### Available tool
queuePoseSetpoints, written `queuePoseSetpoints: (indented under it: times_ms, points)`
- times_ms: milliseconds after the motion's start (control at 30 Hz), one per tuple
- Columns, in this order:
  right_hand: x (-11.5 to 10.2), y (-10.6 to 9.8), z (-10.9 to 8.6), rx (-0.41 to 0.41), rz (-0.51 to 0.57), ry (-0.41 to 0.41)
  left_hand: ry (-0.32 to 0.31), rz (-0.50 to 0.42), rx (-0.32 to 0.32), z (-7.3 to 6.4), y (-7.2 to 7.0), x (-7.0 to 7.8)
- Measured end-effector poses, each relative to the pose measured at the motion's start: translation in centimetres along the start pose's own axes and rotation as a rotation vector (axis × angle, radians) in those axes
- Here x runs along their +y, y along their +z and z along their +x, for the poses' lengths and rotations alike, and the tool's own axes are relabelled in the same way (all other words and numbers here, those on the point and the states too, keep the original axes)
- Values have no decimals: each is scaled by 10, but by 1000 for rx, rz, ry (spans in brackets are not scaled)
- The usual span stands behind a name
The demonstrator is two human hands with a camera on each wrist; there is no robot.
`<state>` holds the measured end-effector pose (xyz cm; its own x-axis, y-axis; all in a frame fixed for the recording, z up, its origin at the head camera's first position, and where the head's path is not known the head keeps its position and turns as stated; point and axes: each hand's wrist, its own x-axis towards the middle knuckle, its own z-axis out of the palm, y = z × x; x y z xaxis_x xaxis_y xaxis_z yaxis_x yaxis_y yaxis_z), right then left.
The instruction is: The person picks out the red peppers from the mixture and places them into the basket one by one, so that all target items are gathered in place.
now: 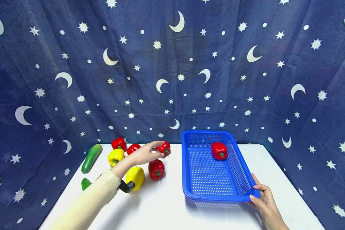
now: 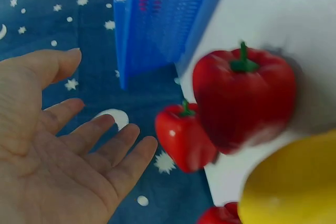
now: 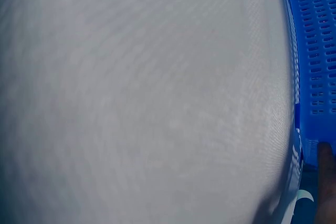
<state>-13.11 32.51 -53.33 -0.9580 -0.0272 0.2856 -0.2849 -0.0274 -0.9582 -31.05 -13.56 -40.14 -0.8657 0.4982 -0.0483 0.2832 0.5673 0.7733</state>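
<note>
My left hand (image 1: 145, 154) reaches over the left part of the table, palm and spread fingers bare in the left wrist view. Just beyond its fingertips is a red bell pepper (image 1: 165, 149), partly hidden by the hand in the head view. A second red bell pepper (image 1: 156, 170) sits nearer, below the hand. On the right, my right hand (image 1: 265, 204) grips the near right corner of a blue plastic basket (image 1: 187, 188), thumb over the rim. One red bell pepper (image 1: 219, 151) lies inside the basket. A shadow shows beneath the basket's near edge.
Beneath and beside the left forearm are a yellow bell pepper (image 1: 116, 157), a smooth yellow item (image 1: 135, 178) and more red peppers (image 1: 118, 143). A cucumber (image 1: 91, 158) and a partly hidden green item (image 1: 85, 184) lie far left. A starry blue curtain (image 1: 143, 73) hangs behind the white table.
</note>
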Motion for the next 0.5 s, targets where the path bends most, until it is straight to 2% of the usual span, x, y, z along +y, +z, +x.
queuePoseSetpoints:
  times_ms: [233,367,500]
  points:
    - [-3,2,-1,5,5,11,-30,29,-25,-9,-5,-21]
    - [-4,2,-1,19,-12,36,-67,31,-45,-12,-6,-31]
    - [-5,2,-1,26,-15,43,-131,36,-59,-14,-8,-39]
